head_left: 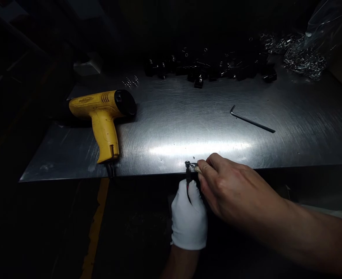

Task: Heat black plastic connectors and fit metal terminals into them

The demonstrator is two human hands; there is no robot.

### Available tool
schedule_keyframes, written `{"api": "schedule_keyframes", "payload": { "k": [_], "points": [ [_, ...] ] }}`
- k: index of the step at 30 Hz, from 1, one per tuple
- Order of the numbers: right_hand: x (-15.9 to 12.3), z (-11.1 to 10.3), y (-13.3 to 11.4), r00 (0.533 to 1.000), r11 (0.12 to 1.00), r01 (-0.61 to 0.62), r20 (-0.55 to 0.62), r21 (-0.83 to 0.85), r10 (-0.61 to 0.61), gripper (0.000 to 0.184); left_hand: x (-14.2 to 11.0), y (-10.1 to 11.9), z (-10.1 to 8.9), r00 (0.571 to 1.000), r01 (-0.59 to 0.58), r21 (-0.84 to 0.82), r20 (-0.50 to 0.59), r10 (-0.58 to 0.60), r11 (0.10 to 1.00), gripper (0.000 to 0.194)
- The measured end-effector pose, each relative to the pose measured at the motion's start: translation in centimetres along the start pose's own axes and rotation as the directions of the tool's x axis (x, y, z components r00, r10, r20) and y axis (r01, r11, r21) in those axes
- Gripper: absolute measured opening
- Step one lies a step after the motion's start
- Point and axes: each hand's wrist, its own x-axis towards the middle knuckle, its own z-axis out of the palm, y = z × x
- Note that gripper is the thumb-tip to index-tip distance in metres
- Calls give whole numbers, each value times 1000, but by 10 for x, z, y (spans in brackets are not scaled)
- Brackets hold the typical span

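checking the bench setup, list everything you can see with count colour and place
heat gun: 1, yellow with black nozzle, left of the steel table, cord over the front edge
hex key: 1, dark, right side of table
plug connectors: many, black, along the back
metal pins: a few, silver, back left
plastic bag: 1, clear, back right corner
metal fittings: many, silver, back right
black wire: 1, black, at front edge
small metal terminal: 1, silver, top of wire
left hand: 1, white glove, gripping wire
right hand: 1, bare, pinching terminal
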Motion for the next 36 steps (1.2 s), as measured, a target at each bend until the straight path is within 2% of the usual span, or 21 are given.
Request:
{"api": "schedule_keyframes", "payload": {
  "k": [5,10,13,18,25,27,30,34,36],
  "points": [
    [0,-3,1,999,998,21,36,-61,-19,30,0,4,-5,999,36,55,26,-38,998,39],
    [1,-9,7,997,997,77,0,-31,-77,22,1,3,-5,1000,3,127,14,-5,992,37],
    [1,-16,14,997,994,62,29,93,-65,20,2,3,-6,1000,-21,192,1,21,981,33],
    [2,-26,24,993,922,-49,121,384,3,35,1,5,-9,999,-42,278,-10,46,960,29],
    [3,-43,20,974,804,-107,224,585,-33,34,2,4,-13,995,-75,386,-25,92,919,25],
    [10,-51,18,979,811,-85,202,579,-41,33,3,4,-13,993,-94,422,-31,117,902,25],
    [23,-57,22,990,866,-66,142,496,-5,37,3,4,-13,990,-106,456,-38,138,884,26],
    [28,-52,35,998,899,-70,38,432,59,37,2,2,-11,975,-160,481,-58,214,862,24],
    [23,-47,41,997,890,-76,39,449,65,33,3,0,-10,972,-173,477,-59,227,862,23]
  ]
}}
